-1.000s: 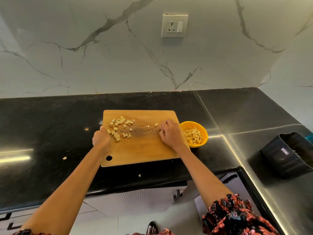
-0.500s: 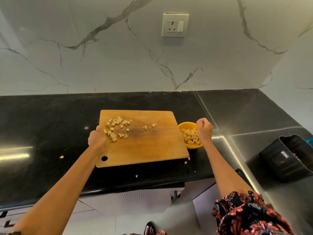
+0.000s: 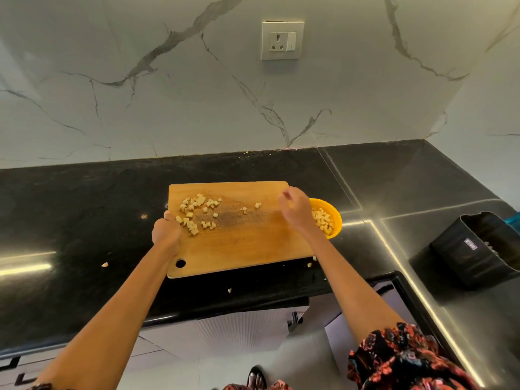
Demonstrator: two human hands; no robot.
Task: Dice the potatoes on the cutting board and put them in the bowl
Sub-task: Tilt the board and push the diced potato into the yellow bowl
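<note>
right fingers (image 3: 287, 196), loosely curled and empty, have swung back from the bowl (image 3: 334, 213) over the cutting board (image 3: 247, 243).

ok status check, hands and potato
Left hand grips cutting board edge. Right hand over board, apparently empty. Dice on board, more in bowl.

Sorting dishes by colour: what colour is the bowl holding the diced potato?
Yellow-orange bowl, seen clearly in the head view.
</note>
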